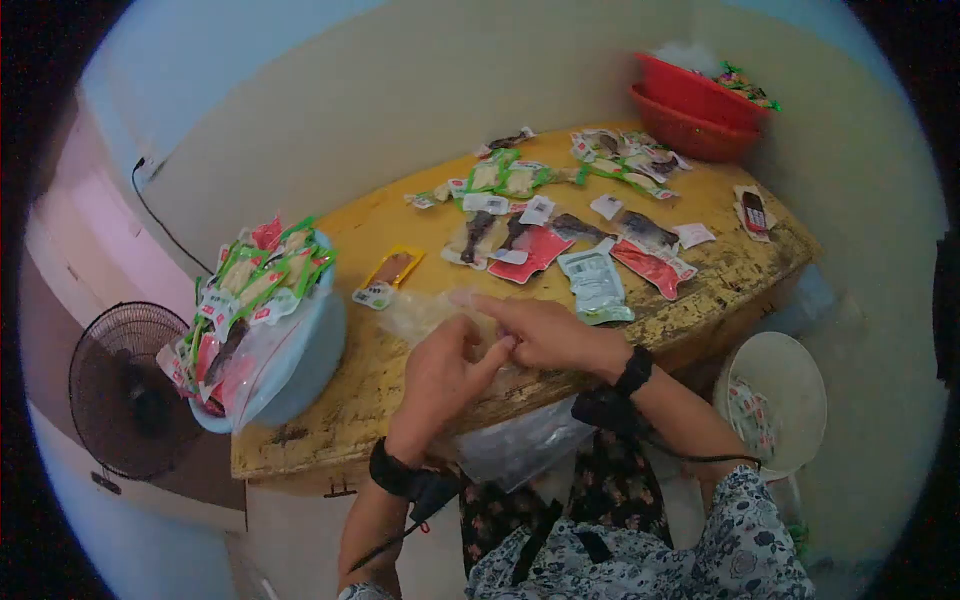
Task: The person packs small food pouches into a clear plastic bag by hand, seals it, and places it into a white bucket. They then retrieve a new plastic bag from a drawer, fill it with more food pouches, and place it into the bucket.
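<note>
Near the front edge of the worn yellow table [390, 213], a clear plastic bag [410, 315] lies under and between my hands. My left hand [448, 370] has its thumb and fingers curled on the near part of the bag. My right hand [545, 335] meets it from the right, fingers bent, index finger stretched over the bag. What the fingertips pinch is partly hidden. A yellow-edged packet [393, 268] lies beyond the bag to the left. Beyond my right hand are a silvery-green pouch [594, 283], a red packet [655, 268] and several dark packed pieces [477, 235].
A blue tub [325, 345] heaped with packets stands at the left, by a black fan [130, 388]. Red basins [695, 125] sit at the back right, near a phone [753, 211]. A white bucket [795, 400] stands right. Another clear bag [525, 445] hangs at the front edge.
</note>
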Demonstrator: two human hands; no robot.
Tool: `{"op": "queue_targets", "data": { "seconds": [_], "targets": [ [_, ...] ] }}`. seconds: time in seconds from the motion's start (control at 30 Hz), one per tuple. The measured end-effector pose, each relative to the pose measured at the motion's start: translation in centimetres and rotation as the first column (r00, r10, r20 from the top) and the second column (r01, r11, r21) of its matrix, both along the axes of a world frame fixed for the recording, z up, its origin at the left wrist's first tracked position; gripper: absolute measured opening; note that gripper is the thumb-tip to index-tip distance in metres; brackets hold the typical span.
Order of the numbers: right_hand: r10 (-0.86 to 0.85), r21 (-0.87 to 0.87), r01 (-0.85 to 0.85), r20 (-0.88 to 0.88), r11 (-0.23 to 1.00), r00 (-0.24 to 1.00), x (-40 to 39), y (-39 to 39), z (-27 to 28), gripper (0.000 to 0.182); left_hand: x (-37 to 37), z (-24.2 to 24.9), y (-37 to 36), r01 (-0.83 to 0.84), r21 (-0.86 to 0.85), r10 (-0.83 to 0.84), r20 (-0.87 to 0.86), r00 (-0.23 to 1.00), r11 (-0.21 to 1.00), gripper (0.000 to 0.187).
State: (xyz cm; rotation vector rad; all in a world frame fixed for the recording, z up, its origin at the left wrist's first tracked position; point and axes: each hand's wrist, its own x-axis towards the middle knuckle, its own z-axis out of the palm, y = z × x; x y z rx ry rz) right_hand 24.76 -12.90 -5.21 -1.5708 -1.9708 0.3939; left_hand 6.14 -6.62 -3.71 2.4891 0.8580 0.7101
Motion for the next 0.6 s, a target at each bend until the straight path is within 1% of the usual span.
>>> {"op": "queue_targets", "data": {
  "seconds": [0.07,0.1,0.17,0.2,0.27,0.3,0.33,0.37,0.4,0.5,0.6],
  "targets": [
    [0.032,0.055,-0.029,-0.057,0.998,0.998,0.8,0.5,-1.1,0.07,0.4,-1.4,0.8,0.005,-0.006,-0.005,0.01,1.0,1.0,0.04],
    [0.068,0.011,-0.067,-0.117,0.998,0.991,1.1,0.1,-0.5,0.067,0.3,-1.7,1.1,0.004,-0.007,-0.004,0.015,1.0,1.0,0.038],
    [0.133,-0.067,-0.153,-0.24,0.986,0.962,1.8,-0.7,0.8,0.06,-0.3,-1.8,1.4,0.019,-0.111,-0.014,0.048,0.999,0.994,0.031],
    [0.066,-0.014,-0.071,-0.228,0.997,0.971,2.7,-0.6,0.6,0.058,-0.5,-1.9,1.4,0.025,-0.166,-0.014,0.067,0.998,0.986,0.028],
    [-0.068,0.091,0.089,-0.212,0.992,0.975,5.2,-0.5,0.1,0.054,-1.0,-2.7,1.2,0.033,-0.275,0.02,0.189,0.982,0.961,0.024],
    [-0.149,0.162,0.168,-0.122,0.972,0.981,6.7,-0.5,0.6,0.054,-1.1,-3.0,1.1,0.042,-0.328,0.043,0.247,0.968,0.944,0.022],
    [-0.235,0.239,0.237,-0.037,0.942,0.971,8.5,-0.7,1.2,0.053,-1.2,-3.2,1.1,0.057,-0.322,0.031,0.264,0.964,0.945,0.021],
    [-0.321,0.285,0.283,0.097,0.916,0.942,10.3,-1.3,1.2,0.053,-1.3,-3.3,1.0,0.073,-0.316,0.02,0.282,0.959,0.946,0.02],
    [-0.404,0.337,0.318,0.226,0.886,0.886,11.8,-1.8,1.1,0.053,-1.4,-3.3,1.0,0.088,-0.309,0.01,0.301,0.954,0.947,0.018],
    [-0.442,0.319,0.348,0.3,0.882,0.845,14.0,-2.1,1.7,0.056,-1.4,-2.8,0.5,0.06,-0.336,0.039,0.279,0.96,0.94,0.018],
    [-0.432,0.024,0.445,0.286,0.895,0.855,13.7,-2.6,3.2,0.053,-1.7,-3.0,0.7,0.063,-0.29,0.003,0.224,0.975,0.955,0.012]
  ]
}}
